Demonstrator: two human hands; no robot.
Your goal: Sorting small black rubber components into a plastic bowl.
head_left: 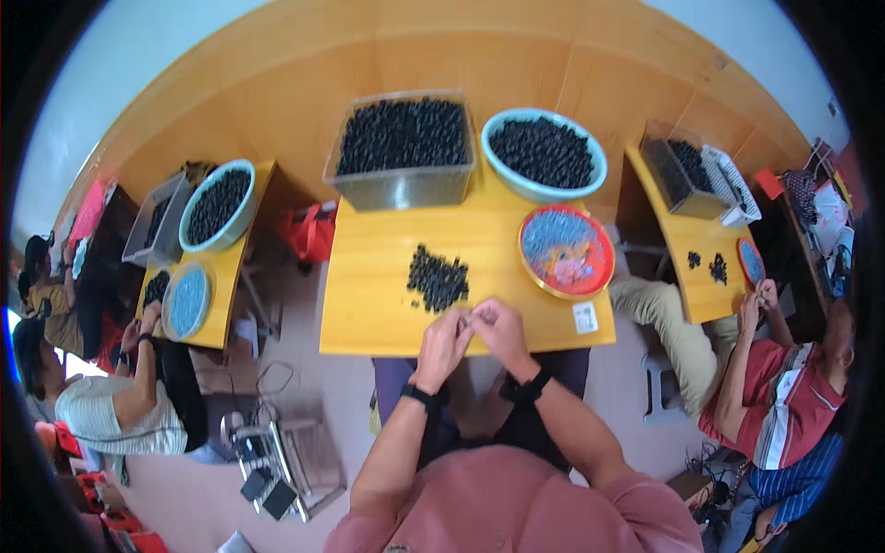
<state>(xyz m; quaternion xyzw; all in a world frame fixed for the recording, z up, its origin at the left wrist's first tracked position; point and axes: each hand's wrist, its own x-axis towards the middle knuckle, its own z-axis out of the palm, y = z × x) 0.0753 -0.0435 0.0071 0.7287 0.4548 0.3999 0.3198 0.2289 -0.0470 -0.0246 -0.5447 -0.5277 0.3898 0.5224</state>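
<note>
At the front edge of the yellow table [369, 295], my left hand [442, 345] and my right hand [501, 334] meet, fingertips pressed together. Both are closed in a pinch; whatever they hold is too small or hidden to make out. Just beyond my left hand lies a loose heap of small black pieces [437, 279]. To the right is a round red tray [607, 256] with many thin grey-blue pieces in it, some cleared away from its printed bottom. A small white card [585, 317] lies between that tray and the front edge.
At the table's far side stand a clear plastic bin [401, 193] and a light-blue basin [550, 194], both full of black pieces. People work at similar tables on the left [221, 327] and right [687, 295]. A metal stool [293, 465] stands on the floor at left.
</note>
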